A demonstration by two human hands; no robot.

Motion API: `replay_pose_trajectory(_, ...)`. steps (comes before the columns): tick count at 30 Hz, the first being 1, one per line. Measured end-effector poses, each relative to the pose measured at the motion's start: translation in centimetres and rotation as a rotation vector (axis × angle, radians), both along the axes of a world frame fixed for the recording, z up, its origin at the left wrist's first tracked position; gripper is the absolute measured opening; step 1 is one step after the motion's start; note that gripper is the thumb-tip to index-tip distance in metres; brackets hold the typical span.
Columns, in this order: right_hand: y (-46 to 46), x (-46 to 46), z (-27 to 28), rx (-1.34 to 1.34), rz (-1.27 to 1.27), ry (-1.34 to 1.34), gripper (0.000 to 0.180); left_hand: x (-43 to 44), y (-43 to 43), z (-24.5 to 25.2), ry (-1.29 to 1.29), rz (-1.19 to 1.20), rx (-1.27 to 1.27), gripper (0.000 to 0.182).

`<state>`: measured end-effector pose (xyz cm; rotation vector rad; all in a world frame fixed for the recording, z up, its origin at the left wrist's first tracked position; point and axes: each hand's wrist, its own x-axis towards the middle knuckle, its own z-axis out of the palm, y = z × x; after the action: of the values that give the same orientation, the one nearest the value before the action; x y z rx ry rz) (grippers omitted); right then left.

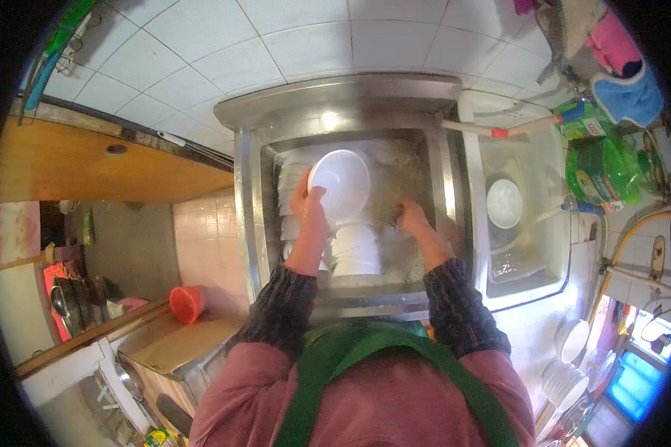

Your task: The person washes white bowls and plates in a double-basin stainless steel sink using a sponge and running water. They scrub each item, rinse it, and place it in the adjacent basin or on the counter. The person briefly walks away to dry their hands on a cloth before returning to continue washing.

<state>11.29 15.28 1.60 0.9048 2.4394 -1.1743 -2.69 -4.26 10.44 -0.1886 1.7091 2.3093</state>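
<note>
My left hand [308, 209] grips a white bowl [342, 184] by its left rim, thumb inside, tilted over a stainless steel sink [444, 173]. Stacked white bowls [355, 250] lie on their side in the sink below it. Another row of white bowls [291, 181] runs along the sink's left wall, partly covered by my left hand and forearm. Over the right part of the basin is my right hand [412, 217], apart from the bowl, with its fingers curled. Whether something small is between those fingers is too blurred to make out.
A white basin [556, 246] adjoins on the right, with one white bowl [504, 204] inside and a pipe [472, 127] reaching over its edge. Green bottles [601, 170] stand beyond it. More stacked bowls [565, 385] are at lower right. A red bucket [187, 304] stands left.
</note>
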Motion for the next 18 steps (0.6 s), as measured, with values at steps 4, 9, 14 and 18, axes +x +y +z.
replay_pose_trajectory(4, -2.3, 2.1, -9.6, 0.295, -0.223, 0.021, 0.05, 0.1, -1.8, -0.9, -0.356, 0.014, 0.125, 0.051)
replay_pose_trajectory(9, -4.0, 5.0, -16.9, 0.587, 0.17, 0.125, 0.05, 1.2, -3.4, -3.8, -0.555, -0.112, 0.122, 0.052)
replay_pose_trajectory(14, -2.4, 4.6, -9.8, -0.337, -0.654, 0.182, 0.047, 2.9, -3.4, -5.7, -0.719, -0.214, 0.417, 0.056)
replay_pose_trajectory(18, -7.7, 4.8, 2.0, -0.832, -0.678, 0.881, 0.057, 5.7, -1.0, -5.1, -0.936, -0.017, 0.647, 0.056)
